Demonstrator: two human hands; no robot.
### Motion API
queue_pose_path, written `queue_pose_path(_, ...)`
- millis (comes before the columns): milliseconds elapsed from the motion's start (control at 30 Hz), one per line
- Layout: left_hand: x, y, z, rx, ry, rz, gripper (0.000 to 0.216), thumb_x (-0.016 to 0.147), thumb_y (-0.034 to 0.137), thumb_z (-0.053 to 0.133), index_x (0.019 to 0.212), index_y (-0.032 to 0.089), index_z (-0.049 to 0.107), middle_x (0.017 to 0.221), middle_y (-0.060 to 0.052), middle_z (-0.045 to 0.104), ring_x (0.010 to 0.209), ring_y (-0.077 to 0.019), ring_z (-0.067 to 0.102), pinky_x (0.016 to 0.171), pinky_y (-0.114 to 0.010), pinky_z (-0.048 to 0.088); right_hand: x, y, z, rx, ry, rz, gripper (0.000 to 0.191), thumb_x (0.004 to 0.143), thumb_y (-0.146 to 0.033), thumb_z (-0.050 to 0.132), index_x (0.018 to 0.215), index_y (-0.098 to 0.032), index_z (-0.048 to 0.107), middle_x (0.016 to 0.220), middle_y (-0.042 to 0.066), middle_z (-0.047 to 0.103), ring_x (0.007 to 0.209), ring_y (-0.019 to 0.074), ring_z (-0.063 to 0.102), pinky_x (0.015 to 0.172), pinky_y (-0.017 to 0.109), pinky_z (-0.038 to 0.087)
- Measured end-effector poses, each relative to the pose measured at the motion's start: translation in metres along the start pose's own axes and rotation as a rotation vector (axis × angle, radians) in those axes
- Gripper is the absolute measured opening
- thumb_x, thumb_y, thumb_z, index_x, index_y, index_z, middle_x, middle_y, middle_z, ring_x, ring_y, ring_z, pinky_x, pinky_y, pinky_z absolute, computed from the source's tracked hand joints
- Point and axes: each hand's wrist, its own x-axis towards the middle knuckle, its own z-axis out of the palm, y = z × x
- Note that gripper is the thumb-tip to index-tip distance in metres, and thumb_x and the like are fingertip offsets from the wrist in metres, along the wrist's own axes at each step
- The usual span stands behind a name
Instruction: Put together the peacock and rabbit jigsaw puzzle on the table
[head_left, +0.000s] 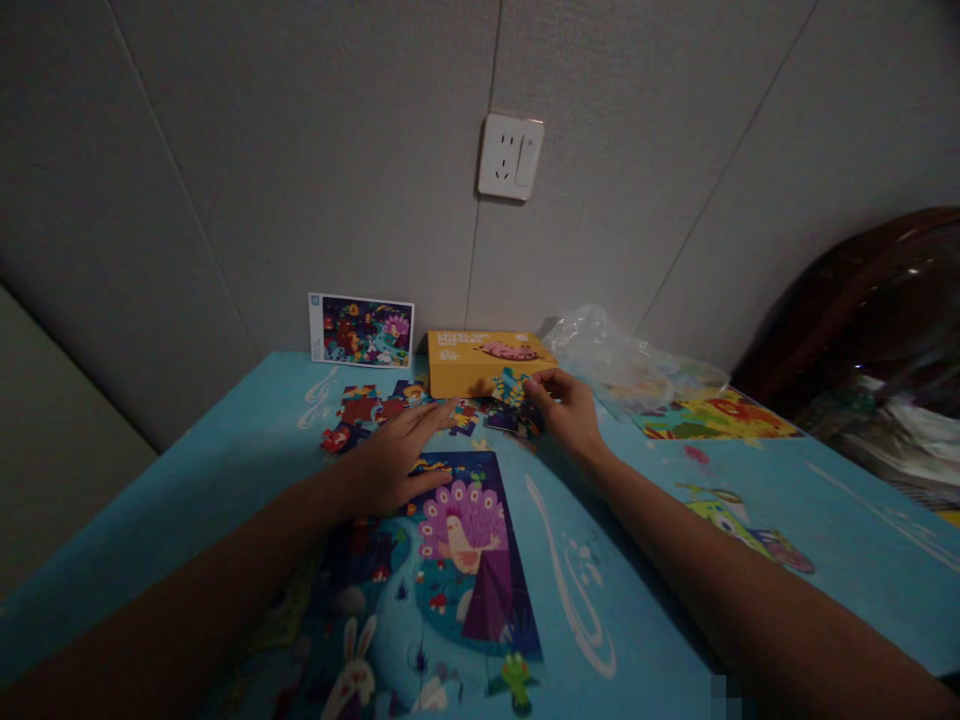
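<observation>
Writing: the yellow box (487,362) has pale lettering on its lid beside a pink figure, too small and dim to read. No brand legible anywhere. The wall socket (510,157) carries no readable marks.

Materials and shapes:
- Yellow box: flat cardboard, rectangular, set against the wall (225,150), which is grey panelling with thin seams.
- Picture card (361,330): thin, white-bordered, dark multicoloured scene, propped upright against the wall left of the box.
- Plastic bag (630,365): clear, crumpled, glossy, lying right of the box.
- Worktop (225,470): smooth turquoise surface printed with white swirls and cartoon animals.
- Assembled puzzle (457,540): flat, interlocked cardboard, showing a pink-and-purple peacock, a rabbit and a frog.
- Loose pieces (375,405): small knobbed cardboard shapes in red, blue and orange, scattered between the assembled puzzle and the card.

Hands:
- Left hand (394,455): spread flat, palm down, fingers straight. It rests on the far edge of the assembled puzzle, with its fingertips near the loose pieces, and grips nothing.
- Right hand (566,410): thumb and fingertips pinched on one puzzle piece (510,388), blue and yellow. The piece is lifted just in front of the yellow box, above more loose pieces and beyond the assembled puzzle's far right corner.

The two hands sit near each other, not touching.
</observation>
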Motion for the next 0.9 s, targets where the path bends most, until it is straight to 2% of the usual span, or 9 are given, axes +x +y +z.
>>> queue_pose_path(67, 0.001, 0.0, 0.0, 0.003, 0.065, 0.007, 0.087, 0.09, 0.038, 0.061, 0.156, 0.02, 0.008, 0.142, -0.013, 0.053, 0.137, -0.0269, 0.042, 0.111, -0.048, 0.037, -0.01, -0.015, 0.006, 0.07, -0.148, 0.025, 0.028, 0.074, -0.045, 0.065, 0.074, -0.017, 0.061, 0.068, 0.002, 0.062, 0.063, 0.0147, 0.054, 0.063, 0.028, 0.043)
queue_pose_path(100, 0.002, 0.0, 0.001, 0.006, 0.087, 0.017, 0.088, 0.089, 0.038, 0.063, 0.156, 0.02, 0.008, 0.137, -0.012, 0.058, 0.136, -0.0265, 0.043, 0.111, -0.047, 0.038, -0.016, -0.022, 0.009, 0.108, -0.22, 0.039, 0.029, 0.073, -0.046, 0.066, 0.075, -0.017, 0.062, 0.067, 0.001, 0.061, 0.062, 0.0143, 0.054, 0.061, 0.027, 0.043)
queue_pose_path(200, 0.002, -0.002, 0.001, 0.004, 0.15, 0.051, 0.074, 0.087, 0.037, 0.065, 0.151, 0.021, 0.03, 0.129, -0.011, 0.063, 0.131, -0.0256, 0.048, 0.108, -0.043, 0.043, -0.029, -0.038, 0.017, 0.134, -0.363, 0.038, 0.03, 0.075, -0.045, 0.067, 0.077, -0.016, 0.063, 0.065, 0.0, 0.061, 0.061, 0.013, 0.053, 0.06, 0.026, 0.042)
queue_pose_path(267, 0.002, -0.002, 0.001, 0.012, 0.186, 0.044, 0.058, 0.088, 0.036, 0.064, 0.142, 0.021, 0.046, 0.132, -0.013, 0.059, 0.128, -0.0251, 0.051, 0.105, -0.041, 0.046, -0.034, -0.042, 0.02, 0.142, -0.406, 0.032, 0.029, 0.075, -0.044, 0.068, 0.076, -0.016, 0.063, 0.065, 0.0, 0.06, 0.061, 0.0125, 0.052, 0.061, 0.026, 0.042)
queue_pose_path(333, 0.002, -0.002, 0.0, 0.028, 0.2, 0.02, 0.049, 0.088, 0.036, 0.063, 0.135, 0.021, 0.053, 0.134, -0.013, 0.058, 0.127, -0.0256, 0.053, 0.104, -0.042, 0.047, -0.036, -0.043, 0.02, 0.149, -0.435, 0.033, 0.028, 0.076, -0.043, 0.067, 0.075, -0.016, 0.062, 0.066, 0.0, 0.059, 0.062, 0.0123, 0.051, 0.063, 0.026, 0.042)
queue_pose_path(433, 0.001, 0.0, -0.002, 0.053, 0.181, -0.002, 0.046, 0.088, 0.038, 0.063, 0.13, 0.02, 0.057, 0.135, -0.014, 0.057, 0.125, -0.0268, 0.055, 0.105, -0.044, 0.046, -0.037, -0.043, 0.019, 0.13, -0.469, 0.029, 0.023, 0.078, -0.037, 0.066, 0.087, -0.015, 0.065, 0.067, -0.001, 0.059, 0.064, 0.0123, 0.052, 0.067, 0.027, 0.043)
queue_pose_path(567, 0.001, 0.001, -0.005, 0.07, 0.165, -0.012, 0.044, 0.087, 0.038, 0.062, 0.128, 0.021, 0.059, 0.137, -0.013, 0.056, 0.126, -0.0276, 0.053, 0.106, -0.045, 0.045, -0.037, -0.045, 0.016, 0.052, -0.525, -0.009, 0.029, 0.078, -0.031, 0.066, 0.102, -0.015, 0.067, 0.07, -0.001, 0.06, 0.067, 0.0128, 0.052, 0.069, 0.029, 0.043)
queue_pose_path(800, 0.002, 0.001, -0.007, 0.038, 0.147, 0.082, 0.033, 0.086, 0.036, 0.063, 0.115, 0.02, 0.064, 0.13, -0.011, 0.061, 0.127, -0.0264, 0.052, 0.106, -0.043, 0.044, -0.038, -0.051, 0.012, 0.03, -0.593, 0.041, 0.018, 0.074, -0.026, 0.07, 0.085, -0.013, 0.068, 0.064, -0.001, 0.06, 0.06, 0.0104, 0.052, 0.063, 0.026, 0.042)
queue_pose_path(900, 0.0, 0.004, -0.011, -0.052, 0.094, 0.136, 0.024, 0.082, 0.038, 0.069, 0.099, 0.022, 0.067, 0.112, -0.008, 0.069, 0.131, -0.0276, 0.048, 0.104, -0.043, 0.044, -0.037, -0.053, 0.009, 0.108, -0.726, 0.159, 0.021, 0.071, -0.03, 0.074, 0.078, -0.013, 0.065, 0.059, -0.002, 0.059, 0.052, 0.0081, 0.05, 0.055, 0.023, 0.04)
